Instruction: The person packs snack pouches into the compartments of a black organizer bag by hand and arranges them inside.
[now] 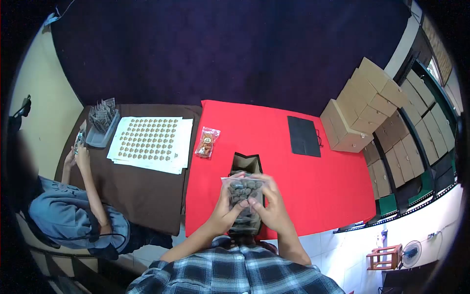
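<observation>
Between both hands is a clear plastic packet (244, 188) of dark grey-green lumps. My left hand (226, 207) grips its left side, with the thumb on the front. On the other side, my right hand (272, 208) has fingers behind the packet and its thumb pressed near the middle. Underneath stands an open black-edged box (246, 160) on the red tablecloth (264, 125), partly hidden by my hands. More clear packaging shows in its near end, but I cannot make out the contents. A packet of orange-brown pieces with a round label (207, 140) lies to the left.
A black flat bag (304, 136) lies at right, near stacked cardboard boxes (348, 128) and a shelf of boxes. On the brown table are sticker sheets (149, 142) and a plastic bin (110, 132) of packets. A co-worker (78, 210) handles something small at left.
</observation>
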Available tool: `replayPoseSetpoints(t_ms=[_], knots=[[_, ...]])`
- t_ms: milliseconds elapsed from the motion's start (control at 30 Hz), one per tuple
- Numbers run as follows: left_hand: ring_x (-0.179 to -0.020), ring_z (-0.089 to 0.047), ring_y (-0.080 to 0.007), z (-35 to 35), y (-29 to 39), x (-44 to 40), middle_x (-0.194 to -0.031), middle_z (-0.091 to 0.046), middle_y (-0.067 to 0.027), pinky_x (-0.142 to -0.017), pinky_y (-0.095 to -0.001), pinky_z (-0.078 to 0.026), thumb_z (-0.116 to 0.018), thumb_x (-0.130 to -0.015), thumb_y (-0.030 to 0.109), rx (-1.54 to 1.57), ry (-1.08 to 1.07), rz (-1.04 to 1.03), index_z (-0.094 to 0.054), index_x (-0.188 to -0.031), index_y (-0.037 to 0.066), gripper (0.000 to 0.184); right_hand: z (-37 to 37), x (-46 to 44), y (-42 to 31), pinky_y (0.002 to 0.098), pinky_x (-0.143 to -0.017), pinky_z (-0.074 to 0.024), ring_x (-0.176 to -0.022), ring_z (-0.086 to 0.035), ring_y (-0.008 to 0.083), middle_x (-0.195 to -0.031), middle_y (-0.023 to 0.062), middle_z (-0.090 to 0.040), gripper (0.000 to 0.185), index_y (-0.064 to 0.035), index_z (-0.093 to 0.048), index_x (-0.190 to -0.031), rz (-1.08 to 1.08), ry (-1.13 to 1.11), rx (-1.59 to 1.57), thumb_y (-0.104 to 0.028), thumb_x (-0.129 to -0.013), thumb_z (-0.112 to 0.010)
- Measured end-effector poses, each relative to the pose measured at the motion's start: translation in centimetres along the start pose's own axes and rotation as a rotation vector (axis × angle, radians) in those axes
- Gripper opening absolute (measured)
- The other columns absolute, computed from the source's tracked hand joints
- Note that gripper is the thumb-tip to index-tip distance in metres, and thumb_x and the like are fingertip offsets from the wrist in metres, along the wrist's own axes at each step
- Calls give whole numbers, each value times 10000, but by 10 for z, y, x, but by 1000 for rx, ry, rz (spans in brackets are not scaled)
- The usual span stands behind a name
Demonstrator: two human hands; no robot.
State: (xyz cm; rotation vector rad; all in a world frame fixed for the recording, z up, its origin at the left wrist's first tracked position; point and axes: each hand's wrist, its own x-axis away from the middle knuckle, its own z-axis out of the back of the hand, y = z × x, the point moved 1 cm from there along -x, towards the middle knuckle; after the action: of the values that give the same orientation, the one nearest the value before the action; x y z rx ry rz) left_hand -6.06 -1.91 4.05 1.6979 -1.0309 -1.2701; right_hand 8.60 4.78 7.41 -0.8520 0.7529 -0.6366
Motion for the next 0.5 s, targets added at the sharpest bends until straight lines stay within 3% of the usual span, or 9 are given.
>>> replayPoseSetpoints(t_ms=[67, 133, 167, 233, 267, 300, 400, 433, 500], knots=[[-1309, -394, -223, 8, -1, -1, -1409, -387, -149, -1073, -369, -335, -607, -921, 122, -1, -46, 92, -329, -1374, 21, 541, 9, -6, -13, 368, -960, -415, -1156, -507, 285, -1209, 170, -540, 559, -16, -518, -1297, 66, 156, -31, -319, -850, -661], [-1333, -364, -218, 16, 0, -3, -1420, -371, -158, -1071, -374, -336, -626, -913, 135, -47, -148, 241, -362, -1360, 17, 532, 5, -4, -2, 360, -896, -453, -1021, -581, 242, -1053, 147, -614, 322, -7, -618, -1107, 39, 250, -284, -172, -839, -689], [-1271, -446, -229, 14, -3, -1, -1336, -462, -165, -1037, -367, -377, -649, -893, 127, 23, -166, 262, -401, -1336, 11, 520, 2, 0, 16, 355, -875, -462, -975, -598, 234, -1004, 137, -632, 251, -6, -638, -1044, 6, 258, -391, -128, -832, -694], [-1178, -522, -245, 12, 6, -5, -1244, -529, -149, -1027, -369, -387, -653, -884, 113, -203, -153, 66, -385, -1352, 14, 549, -1, -1, 17, 334, -782, -485, -812, -631, 210, -834, 95, -670, 55, -4, -660, -832, -42, 340, -484, 1, -800, -704], [-1132, -561, -253, 10, 8, -7, -1198, -562, -141, -1022, -371, -392, -656, -879, 105, -315, -145, -30, -377, -1360, 16, 563, -2, -1, 15, 332, -775, -483, -812, -631, 210, -834, 98, -675, 52, -4, -665, -831, -11, 307, -406, -4, -799, -707], [-1014, -618, -260, 8, 6, -9, -1060, -624, -115, -1025, -376, -387, -685, -856, 128, -180, 11, -54, -500, -1261, 15, 459, -3, -2, 14, 330, -767, -481, -813, -631, 211, -835, 101, -679, 50, -4, -671, -829, 20, 273, -328, -10, -798, -710], [-1008, -618, -249, 27, -2, -15, -1003, -645, -115, -1037, -383, -370, -714, -836, 170, -132, -20, -60, -621, -1059, 17, 286, -10, -8, 4, 322, -732, -469, -794, -626, 203, -819, 105, -688, 32, -6, -697, -812, 112, 179, -243, -27, -797, -716], [-1020, -631, -240, 29, 6, -17, -920, -684, -84, -1041, -420, -358, -735, -816, 187, -78, 20, 38, -670, -859, 44, 163, -10, -10, 6, 318, -721, -463, -779, -619, 202, -809, 103, -682, 33, -9, -699, -806, 86, 162, -284, -35, -798, -716], [-1039, -636, -241, 33, 17, -22, -899, -700, -58, -1055, -456, -332, -738, -811, 178, -239, -53, -63, -684, -842, 62, 132, -8, -13, 12, 315, -708, -453, -763, -607, 201, -791, 100, -670, 56, -9, -700, -787, 61, 50, -455, -60, -795, -722]])
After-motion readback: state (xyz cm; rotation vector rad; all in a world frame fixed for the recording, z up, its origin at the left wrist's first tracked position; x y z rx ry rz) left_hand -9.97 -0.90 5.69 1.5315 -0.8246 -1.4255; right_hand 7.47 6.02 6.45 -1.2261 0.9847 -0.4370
